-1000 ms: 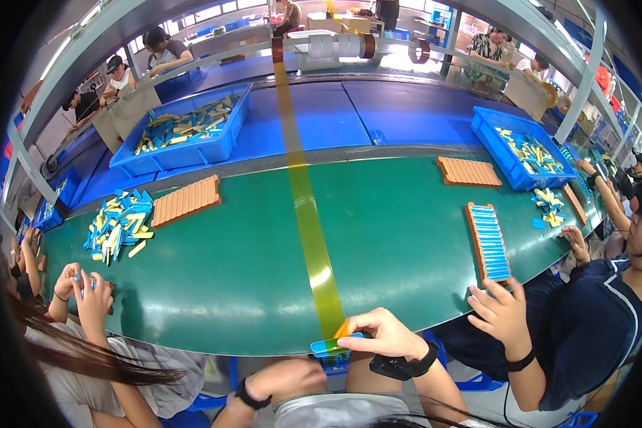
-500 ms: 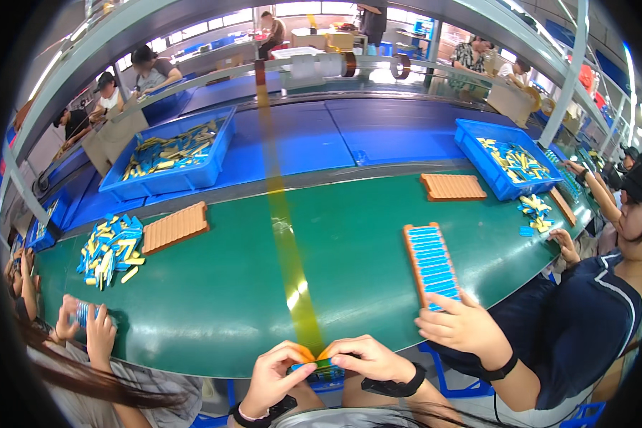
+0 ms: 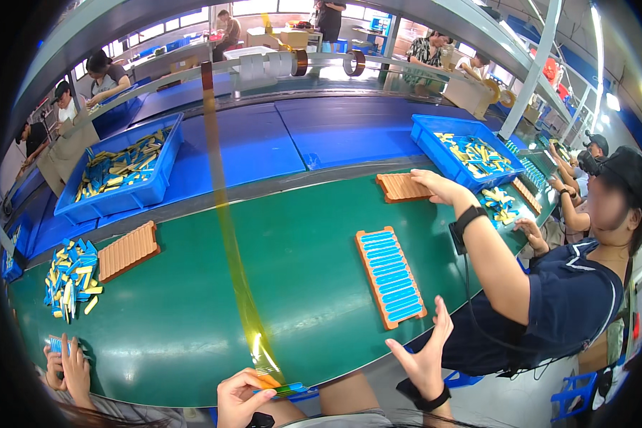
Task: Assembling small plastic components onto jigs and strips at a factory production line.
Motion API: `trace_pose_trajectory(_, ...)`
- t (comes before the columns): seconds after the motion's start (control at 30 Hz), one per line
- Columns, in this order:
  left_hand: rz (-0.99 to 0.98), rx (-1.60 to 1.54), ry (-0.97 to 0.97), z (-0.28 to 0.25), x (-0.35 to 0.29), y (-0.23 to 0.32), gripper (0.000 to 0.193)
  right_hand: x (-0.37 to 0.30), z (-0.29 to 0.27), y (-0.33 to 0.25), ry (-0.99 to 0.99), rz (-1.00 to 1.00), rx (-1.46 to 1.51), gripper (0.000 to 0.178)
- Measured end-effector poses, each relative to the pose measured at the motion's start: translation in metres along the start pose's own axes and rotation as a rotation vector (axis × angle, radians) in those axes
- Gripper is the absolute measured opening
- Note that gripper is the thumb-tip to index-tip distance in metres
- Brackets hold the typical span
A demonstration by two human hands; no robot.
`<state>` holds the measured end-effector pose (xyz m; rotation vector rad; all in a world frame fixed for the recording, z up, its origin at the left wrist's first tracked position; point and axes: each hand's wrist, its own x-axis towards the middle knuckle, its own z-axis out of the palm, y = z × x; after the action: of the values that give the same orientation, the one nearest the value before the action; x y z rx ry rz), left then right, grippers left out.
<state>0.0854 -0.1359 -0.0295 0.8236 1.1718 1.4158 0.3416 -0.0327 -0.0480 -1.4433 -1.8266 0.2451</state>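
My left hand (image 3: 244, 396) is at the near edge of the green table, finger and thumb pinched on a small flat blue piece (image 3: 289, 389). A yellow see-through tape (image 3: 237, 264) runs from the far rail down to that piece. Some orange shows at the fingertips. My right hand (image 3: 429, 351) holds nothing; its fingers and thumb are spread, just short of the near end of an orange grooved tray (image 3: 415, 317). Several blue strips lie side by side in that tray's grooves.
A co-worker's hand (image 3: 439, 187) touches another orange grooved tray (image 3: 396, 188) at the right. One more orange tray (image 3: 128, 251) lies beside a pile of blue and yellow strips (image 3: 73, 278). Blue bins (image 3: 171, 167) (image 3: 424, 139) hold more strips. At left, another person's hands (image 3: 70, 365) work.
My right hand has left the blue piece and moved right, opening toward the tray. The co-worker's hand has gone from the filled tray to the farther one. The view has swung right.
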Motion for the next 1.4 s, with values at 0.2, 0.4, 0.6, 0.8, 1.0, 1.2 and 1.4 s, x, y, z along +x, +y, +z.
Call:
trace_pose_trajectory(0.2, -0.012, -0.011, 0.021, -0.004, -0.007, 0.003, 0.01, 0.031, 0.008, 0.002, -0.178, -0.013, 0.002, 0.099)
trace_pose_trajectory(0.4, 0.059, -0.008, 0.019, -0.025, -0.022, -0.002, 0.011, -0.002, 0.009, -0.014, -0.217, -0.09, 0.081, 0.099)
trace_pose_trajectory(0.6, 0.095, -0.183, 0.127, -0.047, -0.042, 0.001, 0.009, -0.047, 0.02, -0.086, -0.333, -0.148, 0.092, 0.098)
trace_pose_trajectory(0.8, 0.285, -0.171, 0.397, -0.069, -0.058, -0.016, 0.032, -0.062, 0.058, -0.129, -0.39, -0.171, 0.193, 0.087)
trace_pose_trajectory(1.0, 0.243, -0.101, 0.058, -0.051, -0.057, -0.022, 0.042, -0.043, 0.035, -0.135, -0.45, -0.256, 0.529, 0.041)
trace_pose_trajectory(1.2, 0.38, 0.731, 0.209, -0.011, -0.034, 0.013, 0.04, -0.034, 0.027, -0.104, -0.782, 0.53, 0.912, 0.037)
trace_pose_trajectory(1.4, 0.174, 1.16, 0.099, -0.027, -0.034, -0.005, 0.106, -0.037, 0.029, -0.082, -0.794, 0.521, 1.006, 0.014)
